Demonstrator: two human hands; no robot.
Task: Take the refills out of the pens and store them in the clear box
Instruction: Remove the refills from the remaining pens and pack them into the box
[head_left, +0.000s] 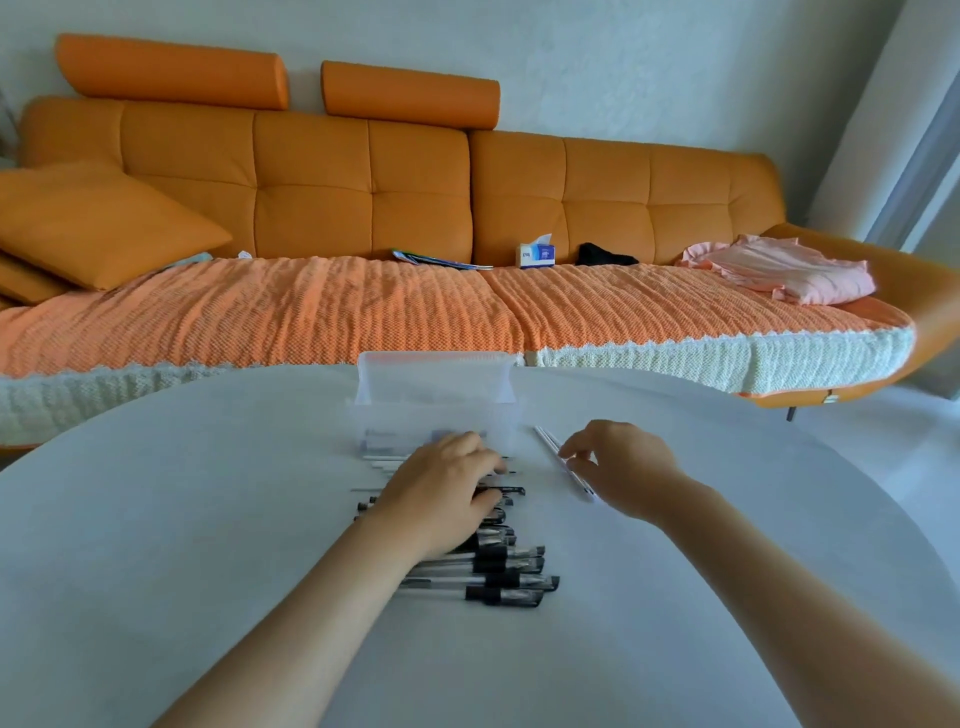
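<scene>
Reaching over the pens (498, 566), the left hand (441, 491) is seen palm-down, fingers curled round one; the right hand (618, 467) is held loose-fingered above refills (548, 442) right of the clear box (436, 410).

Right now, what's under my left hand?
The left hand rests on a row of black-capped pens on the table. The pens under its palm are covered, so whether it grips one cannot be seen.
</scene>
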